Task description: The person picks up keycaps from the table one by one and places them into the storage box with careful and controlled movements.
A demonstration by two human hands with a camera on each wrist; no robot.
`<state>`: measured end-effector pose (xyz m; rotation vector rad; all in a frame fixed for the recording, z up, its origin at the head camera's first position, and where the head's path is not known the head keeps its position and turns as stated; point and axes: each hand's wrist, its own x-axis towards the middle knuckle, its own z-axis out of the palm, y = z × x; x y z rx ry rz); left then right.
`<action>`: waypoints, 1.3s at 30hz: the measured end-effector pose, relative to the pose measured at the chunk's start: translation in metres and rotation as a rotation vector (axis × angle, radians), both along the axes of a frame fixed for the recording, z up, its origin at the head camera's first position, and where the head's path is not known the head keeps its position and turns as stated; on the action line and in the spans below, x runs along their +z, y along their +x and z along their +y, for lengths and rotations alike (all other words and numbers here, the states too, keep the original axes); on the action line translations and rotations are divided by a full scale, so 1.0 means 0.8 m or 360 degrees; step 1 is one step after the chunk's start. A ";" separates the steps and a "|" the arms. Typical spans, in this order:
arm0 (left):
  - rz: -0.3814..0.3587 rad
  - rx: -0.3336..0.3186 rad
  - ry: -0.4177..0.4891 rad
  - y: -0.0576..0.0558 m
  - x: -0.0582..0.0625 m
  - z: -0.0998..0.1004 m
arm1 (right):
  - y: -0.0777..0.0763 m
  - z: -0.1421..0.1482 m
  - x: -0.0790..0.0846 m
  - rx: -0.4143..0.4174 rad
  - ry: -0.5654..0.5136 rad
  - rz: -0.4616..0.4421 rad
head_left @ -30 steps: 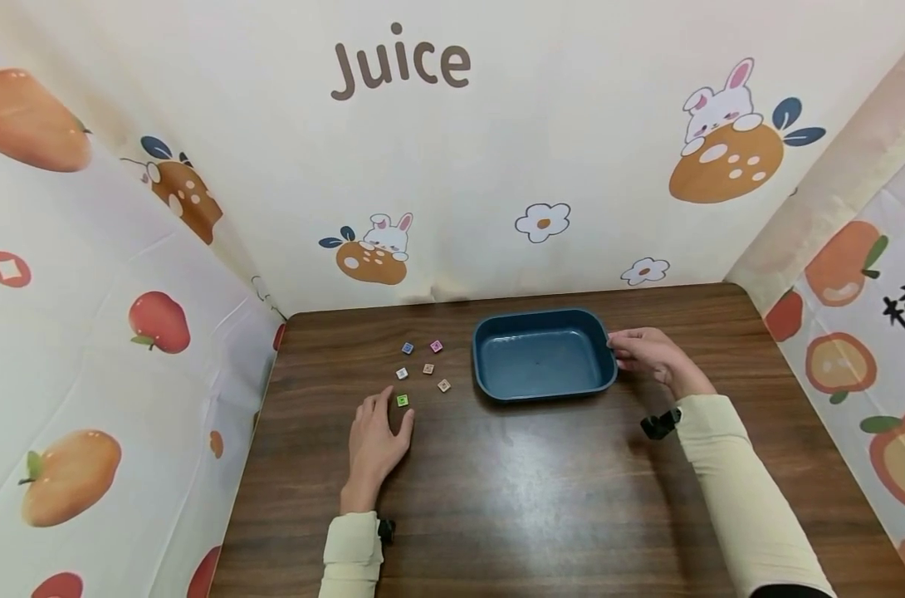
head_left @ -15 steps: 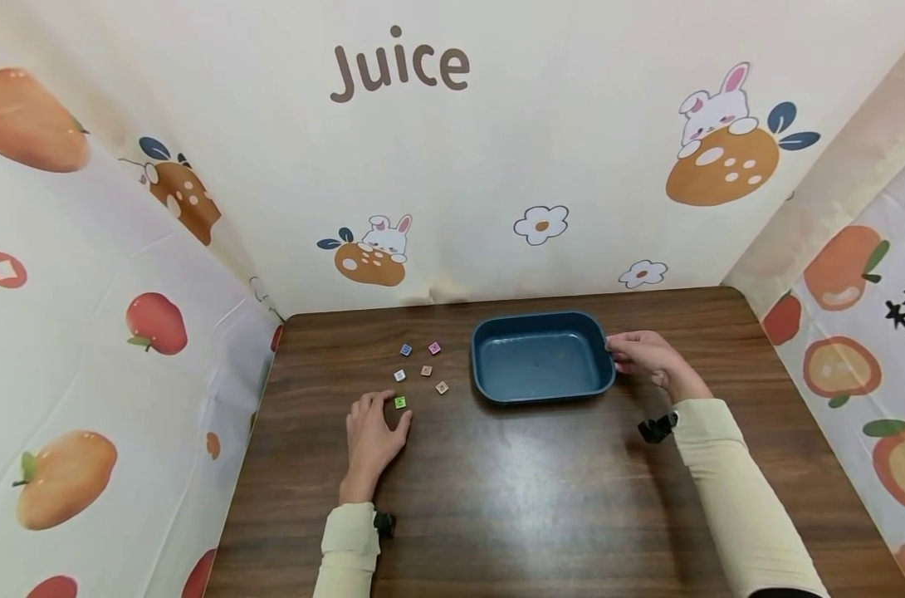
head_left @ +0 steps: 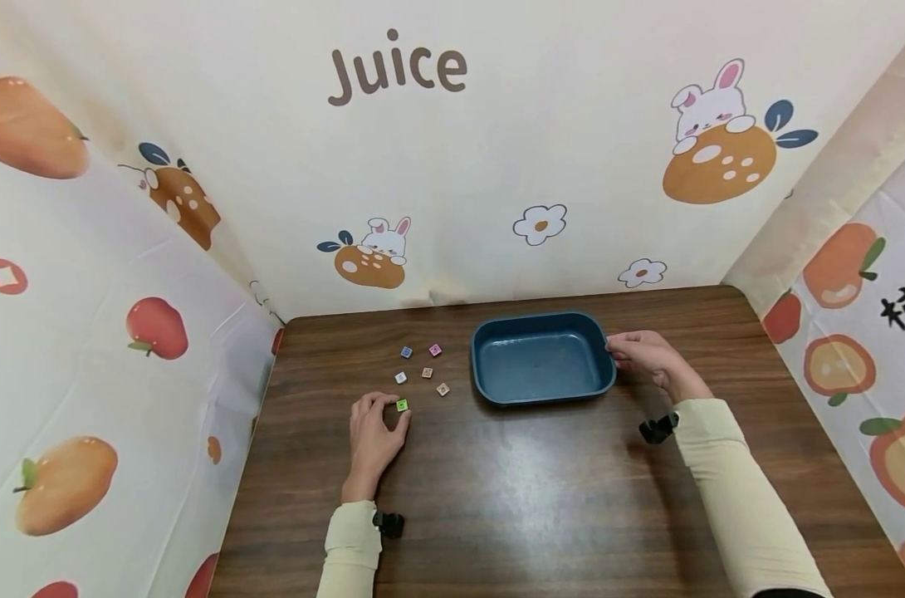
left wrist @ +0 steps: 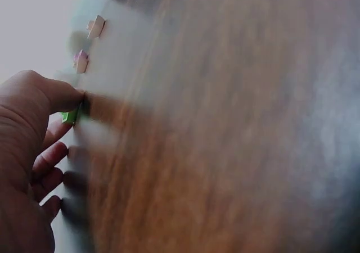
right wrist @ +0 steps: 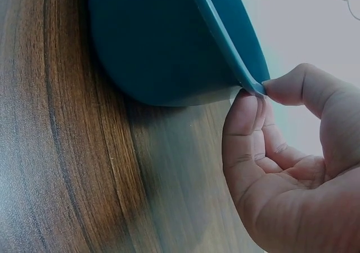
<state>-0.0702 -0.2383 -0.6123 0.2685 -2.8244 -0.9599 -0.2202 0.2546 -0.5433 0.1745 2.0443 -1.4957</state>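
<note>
My left hand (head_left: pixel 374 440) is low over the wooden table, its thumb and index finger on either side of a small green block (head_left: pixel 402 405), pinching it. In the left wrist view the green block (left wrist: pixel 68 117) shows between thumb and index, with the other fingers curved beneath. My right hand (head_left: pixel 657 361) grips the right end of a dark blue plastic tray (head_left: pixel 542 399). Up close in the right wrist view, thumb and fingertips pinch the tray's rim (right wrist: pixel 225 39). Nothing lies inside the tray.
Beyond the left hand lie several more small blocks: a blue one (head_left: pixel 406 352), a pink one (head_left: pixel 435 350), a white one (head_left: pixel 401 378) and two tan ones, one nearest the tray (head_left: pixel 442 389). Printed curtains (head_left: pixel 467 166) border the table's back and sides.
The left thumb and index finger have drawn together onto the green block. My right hand keeps its grip on the tray, which has stayed in place.
</note>
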 end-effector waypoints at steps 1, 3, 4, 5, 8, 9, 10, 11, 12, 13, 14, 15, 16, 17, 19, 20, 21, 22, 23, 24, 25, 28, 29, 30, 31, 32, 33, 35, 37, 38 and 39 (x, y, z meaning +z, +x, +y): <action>0.0008 0.0002 0.0002 0.000 0.000 0.000 | 0.000 0.000 0.000 -0.0002 0.0003 -0.0003; 0.0029 0.0000 -0.0014 0.000 -0.001 0.000 | -0.001 0.000 0.000 -0.0001 0.0013 -0.0010; 0.0030 0.0002 -0.0018 0.000 -0.001 0.001 | -0.001 0.000 -0.001 0.0002 0.0019 -0.0014; 0.0031 0.0003 -0.0022 0.000 -0.002 0.001 | -0.001 0.001 -0.001 0.0006 0.0031 -0.0017; 0.0022 0.0003 -0.0037 0.001 -0.005 0.004 | 0.002 0.005 -0.004 0.0013 0.0056 -0.0003; 0.0022 0.0004 -0.0035 0.001 -0.007 0.004 | 0.002 0.007 -0.005 0.0016 0.0058 0.0002; 0.0017 0.0006 -0.0032 0.001 -0.008 0.004 | 0.003 0.008 -0.006 0.0017 0.0058 0.0008; 0.0023 0.0007 -0.0032 0.002 -0.009 0.004 | 0.004 0.008 -0.007 0.0020 0.0057 0.0014; 0.0029 0.0008 -0.0031 0.002 -0.009 0.004 | 0.005 0.008 -0.007 0.0022 0.0050 0.0018; 0.0029 0.0009 -0.0027 0.002 -0.008 0.004 | 0.005 0.007 -0.007 0.0026 0.0048 0.0017; 0.0030 0.0011 -0.0029 0.002 -0.008 0.003 | 0.005 0.007 -0.007 0.0024 0.0055 0.0010; 0.0027 0.0014 -0.0029 0.002 -0.008 0.002 | 0.005 0.006 -0.007 0.0022 0.0062 0.0008; 0.0019 0.0016 -0.0029 0.002 -0.008 0.002 | 0.005 0.005 -0.006 0.0018 0.0079 0.0009; 0.0020 0.0017 -0.0025 0.002 -0.008 0.001 | 0.006 0.004 -0.006 0.0023 0.0089 0.0014; 0.0013 0.0019 -0.0013 0.002 -0.007 0.000 | 0.006 0.003 -0.004 0.0029 0.0118 0.0035; 0.0017 0.0022 -0.0007 0.002 -0.007 0.000 | 0.007 0.002 -0.004 0.0025 0.0134 0.0041; 0.0022 0.0026 0.0001 0.001 -0.007 0.000 | 0.007 0.002 -0.003 0.0022 0.0144 0.0050; 0.0028 0.0030 0.0010 0.001 -0.007 -0.001 | 0.007 0.001 -0.002 0.0020 0.0155 0.0054; 0.0036 0.0037 0.0017 0.001 -0.007 -0.001 | 0.008 0.001 -0.001 0.0023 0.0162 0.0059; 0.0039 0.0043 0.0021 0.001 -0.007 -0.001 | 0.008 0.001 -0.001 0.0022 0.0173 0.0063; 0.0043 0.0049 0.0027 0.000 -0.007 -0.001 | 0.009 0.002 0.000 0.0024 0.0179 0.0064; 0.0058 0.0059 0.0037 -0.001 -0.007 -0.002 | 0.009 0.001 0.001 0.0010 0.0180 0.0071; 0.0062 0.0059 0.0041 -0.001 -0.006 -0.002 | 0.009 0.001 0.001 0.0016 0.0179 0.0074; 0.0063 0.0058 0.0047 -0.002 -0.006 -0.002 | 0.009 0.001 0.000 0.0016 0.0178 0.0077; 0.0064 0.0059 0.0050 -0.002 -0.006 -0.002 | 0.009 0.002 0.000 0.0017 0.0175 0.0076; 0.0065 0.0059 0.0053 -0.002 -0.006 -0.003 | 0.009 0.001 0.000 0.0009 0.0176 0.0070; 0.0065 0.0061 0.0056 -0.002 -0.006 -0.003 | 0.009 0.001 -0.001 0.0015 0.0180 0.0068; 0.0064 0.0062 0.0064 -0.002 -0.006 -0.002 | 0.008 0.001 -0.001 0.0019 0.0187 0.0063; 0.0073 0.0064 0.0067 -0.002 -0.007 -0.003 | 0.007 0.000 -0.002 0.0016 0.0197 0.0062; 0.0081 0.0064 0.0067 -0.002 -0.007 -0.003 | 0.007 -0.001 -0.002 0.0012 0.0205 0.0063; 0.0085 0.0065 0.0070 -0.001 -0.007 -0.003 | 0.006 -0.002 -0.002 0.0015 0.0214 0.0066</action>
